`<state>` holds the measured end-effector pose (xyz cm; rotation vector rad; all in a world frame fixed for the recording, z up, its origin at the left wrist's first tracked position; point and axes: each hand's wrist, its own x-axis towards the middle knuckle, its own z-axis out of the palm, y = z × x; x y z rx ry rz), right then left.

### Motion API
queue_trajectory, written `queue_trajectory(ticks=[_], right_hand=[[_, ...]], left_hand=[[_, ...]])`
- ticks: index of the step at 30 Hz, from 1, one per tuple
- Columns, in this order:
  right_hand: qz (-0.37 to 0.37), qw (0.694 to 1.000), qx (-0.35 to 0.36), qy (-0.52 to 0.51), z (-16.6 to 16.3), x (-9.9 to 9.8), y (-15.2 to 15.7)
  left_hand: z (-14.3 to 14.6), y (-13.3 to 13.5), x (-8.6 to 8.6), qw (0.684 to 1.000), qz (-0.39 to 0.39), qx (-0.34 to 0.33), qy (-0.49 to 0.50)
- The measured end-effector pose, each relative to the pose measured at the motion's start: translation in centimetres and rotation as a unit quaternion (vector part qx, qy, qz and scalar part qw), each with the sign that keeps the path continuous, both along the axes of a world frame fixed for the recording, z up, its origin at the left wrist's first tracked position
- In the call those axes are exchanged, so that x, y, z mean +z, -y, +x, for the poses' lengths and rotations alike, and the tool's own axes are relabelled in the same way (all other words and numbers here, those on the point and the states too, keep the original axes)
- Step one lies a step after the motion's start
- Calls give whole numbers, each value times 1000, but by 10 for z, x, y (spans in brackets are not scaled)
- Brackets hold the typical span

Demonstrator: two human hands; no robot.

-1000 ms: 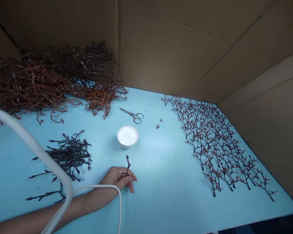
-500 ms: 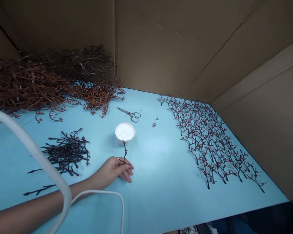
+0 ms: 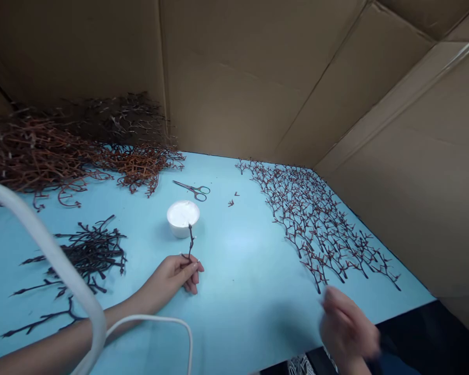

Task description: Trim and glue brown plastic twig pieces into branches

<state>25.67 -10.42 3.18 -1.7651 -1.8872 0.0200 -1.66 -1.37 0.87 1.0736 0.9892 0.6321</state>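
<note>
My left hand is closed on a small dark twig, its fingers pinching the lower end. The twig stands nearly upright, with pale specks on its side shoots. Just behind its tip is a white cup filled with white paste. At the lower right, my right hand hangs over the table's front edge, smeared by motion, so its fingers cannot be made out. Close to it lie rows of branched twigs with reddish tips.
Dark twigs are heaped at left, and reddish-brown stems are piled behind them. Scissors and small reddish bits lie beyond the cup. A white tubular arm and cable cross the left foreground. Cardboard walls enclose the table.
My right hand has come into view at the lower right. The camera view has shifted to the right. My left hand keeps its pinch on the twig.
</note>
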Motion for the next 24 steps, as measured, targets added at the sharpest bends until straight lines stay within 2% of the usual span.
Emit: queue_trajectory(ticks=[2, 6, 8, 10, 14, 20, 22, 24], right_hand=[[-4, 996, 66, 57, -15, 0, -44], [-24, 984, 124, 124, -50, -10, -140], [-40, 978, 134, 153, -61, -15, -175], [-54, 974, 134, 173, -67, -19, -195], [-79, 970, 132, 190, -68, -23, -207], [-82, 975, 104, 177, -65, -18, -202], [-60, 982, 95, 153, -65, -18, -196], [-16, 990, 108, 84, -65, -19, -185]], left_hand=[[11, 0, 7, 1000, 15, 18, -10], [28, -2, 6, 999, 27, 26, -7], [29, -3, 0, 999, 35, 23, 5], [26, -4, -5, 999, 40, 19, 17], [21, -6, -5, 999, 48, 14, 9], [19, -7, -4, 998, 60, 5, -7], [18, -8, -4, 999, 50, 6, 2], [17, -8, -4, 999, 40, 10, 9]])
